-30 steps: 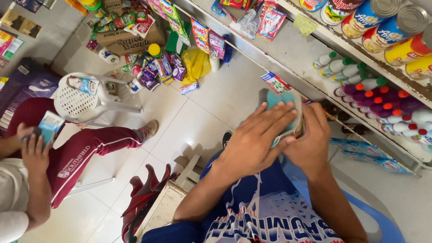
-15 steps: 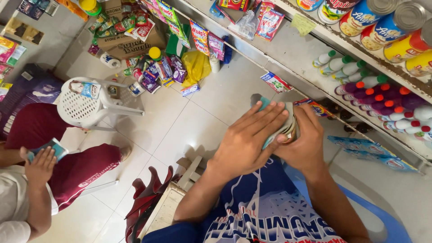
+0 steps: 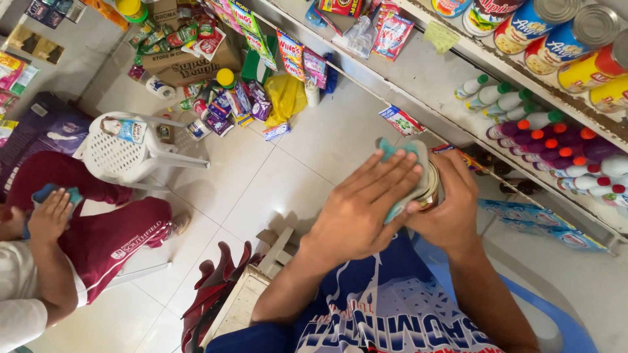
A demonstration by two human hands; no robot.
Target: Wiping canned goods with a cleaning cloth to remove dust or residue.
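Top right, shelf (image 3: 458, 72): yellow, blue and red labelled cans (image 3: 575, 39); below, white and purple bottles (image 3: 556, 140). Top centre: hanging sachet strips (image 3: 288, 52). Floor, top left: brown cardboard box (image 3: 186, 62).

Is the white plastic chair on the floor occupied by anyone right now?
No, the white plastic chair holds only a small packet on its seat, and the other person in maroon trousers sits beside it.
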